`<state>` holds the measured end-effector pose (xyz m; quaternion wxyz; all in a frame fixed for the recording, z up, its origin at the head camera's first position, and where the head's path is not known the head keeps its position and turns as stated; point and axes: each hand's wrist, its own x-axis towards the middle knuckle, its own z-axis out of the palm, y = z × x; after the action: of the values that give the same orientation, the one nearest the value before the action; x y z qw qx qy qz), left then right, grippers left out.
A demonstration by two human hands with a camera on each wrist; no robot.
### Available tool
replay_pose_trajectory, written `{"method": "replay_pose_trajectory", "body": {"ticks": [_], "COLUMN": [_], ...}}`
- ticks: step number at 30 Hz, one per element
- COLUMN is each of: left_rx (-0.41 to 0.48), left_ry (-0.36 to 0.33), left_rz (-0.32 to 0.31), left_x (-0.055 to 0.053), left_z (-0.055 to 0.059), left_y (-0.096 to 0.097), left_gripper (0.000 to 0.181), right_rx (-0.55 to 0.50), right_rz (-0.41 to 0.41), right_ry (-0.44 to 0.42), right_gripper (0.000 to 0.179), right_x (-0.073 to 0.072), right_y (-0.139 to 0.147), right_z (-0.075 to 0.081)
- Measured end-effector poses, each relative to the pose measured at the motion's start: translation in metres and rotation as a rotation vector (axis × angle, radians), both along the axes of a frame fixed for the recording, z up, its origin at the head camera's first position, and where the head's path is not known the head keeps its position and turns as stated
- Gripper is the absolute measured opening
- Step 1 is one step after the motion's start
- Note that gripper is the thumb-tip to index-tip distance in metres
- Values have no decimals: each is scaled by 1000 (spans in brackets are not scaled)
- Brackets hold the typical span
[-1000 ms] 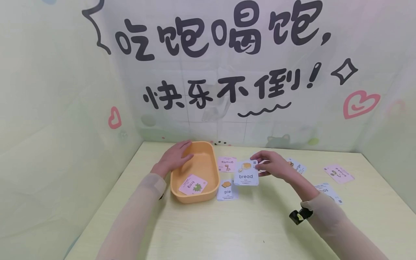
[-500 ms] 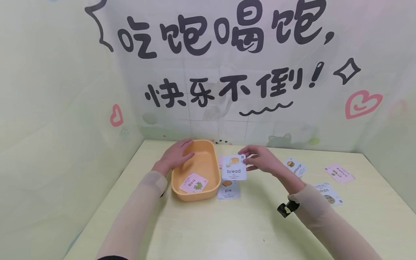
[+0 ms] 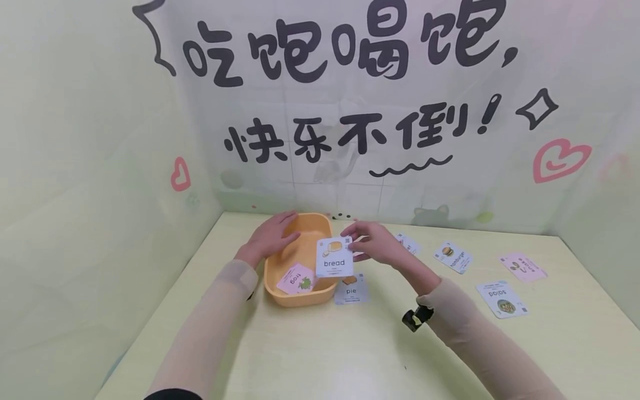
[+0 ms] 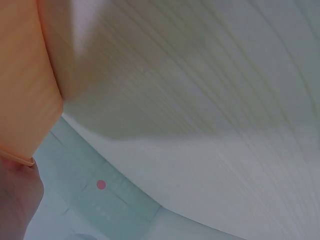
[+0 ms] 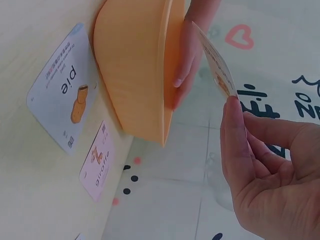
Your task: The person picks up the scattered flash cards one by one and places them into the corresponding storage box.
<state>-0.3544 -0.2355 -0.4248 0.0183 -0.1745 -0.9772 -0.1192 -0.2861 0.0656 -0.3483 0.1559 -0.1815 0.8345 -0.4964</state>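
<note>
My right hand (image 3: pixel 375 242) pinches the bread card (image 3: pixel 334 263) by its upper right corner, between thumb and fingers. The card overlaps the right side of the orange tray (image 3: pixel 300 300) in the head view; in the right wrist view it stands above the rim. A pink frog card (image 3: pixel 299 279) lies inside the tray. My left hand (image 3: pixel 271 239) rests on the tray's left rim with relaxed fingers, its thumb over the inside. Beside the tray's right wall lies the pie card (image 3: pixel 352 291), with the giraffe card (image 5: pixel 98 162) behind it, covered in the head view.
Farther right on the pale table lie a hamburger card (image 3: pixel 453 256), a salad card (image 3: pixel 502 299) and a pink snake card (image 3: pixel 523 266). Another blue card (image 3: pixel 409 244) shows partly behind my right forearm. A printed curtain (image 3: pixel 340 166) closes off the back.
My right hand has carried the bread card leftward, from beside the tray to over its right side. My left hand keeps its place on the tray.
</note>
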Motion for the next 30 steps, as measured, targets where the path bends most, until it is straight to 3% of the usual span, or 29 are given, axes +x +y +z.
{"method": "replay_pose_trajectory", "body": {"ticks": [20,30], "left_rx": [-1,-6], "left_ry": [9,22], "left_rz": [-11,-13], "left_x": [0,1], "left_z": [4,3], "left_y": [2,1], "left_gripper": [69,68], "right_rx": [-30,59], "right_rz": [40,102], "right_ry": [-14,94], "right_gripper": [26,23], "right_x": [8,15], "right_y": [-65,-88], "right_z": [-14,-26]}}
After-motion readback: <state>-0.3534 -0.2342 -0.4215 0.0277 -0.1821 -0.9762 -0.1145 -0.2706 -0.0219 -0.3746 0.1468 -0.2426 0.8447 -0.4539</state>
